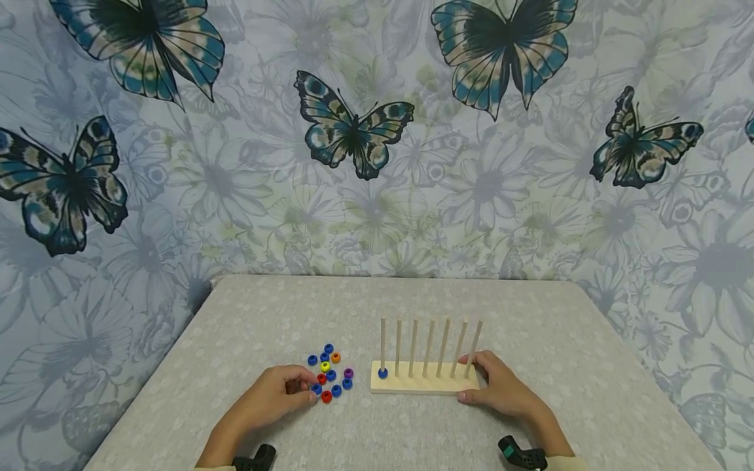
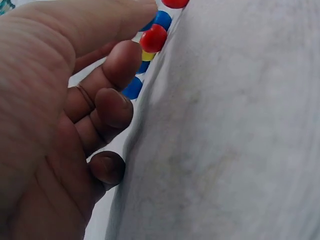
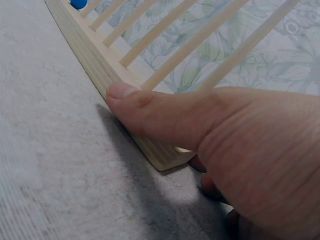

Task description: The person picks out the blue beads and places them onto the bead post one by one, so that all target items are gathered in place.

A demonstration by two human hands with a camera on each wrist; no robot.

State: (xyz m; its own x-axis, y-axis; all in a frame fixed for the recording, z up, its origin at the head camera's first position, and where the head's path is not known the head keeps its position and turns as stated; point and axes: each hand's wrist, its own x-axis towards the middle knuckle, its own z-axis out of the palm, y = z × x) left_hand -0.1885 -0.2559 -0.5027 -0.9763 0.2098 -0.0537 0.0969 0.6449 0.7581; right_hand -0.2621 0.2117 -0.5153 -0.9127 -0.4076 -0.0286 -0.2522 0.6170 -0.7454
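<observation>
The left hand (image 1: 279,396) has its fingers bent, with the thumb and index fingertips around a blue bead (image 1: 317,388) at the near left of the loose beads (image 1: 336,390); whether they grip it cannot be told. The right hand (image 1: 501,389) clasps the right end of the wooden peg rack (image 1: 415,386), thumb along the near edge, fingers at the far side. The rack stands right of the loose beads, another blue bead (image 1: 383,373) on its leftmost peg.
</observation>
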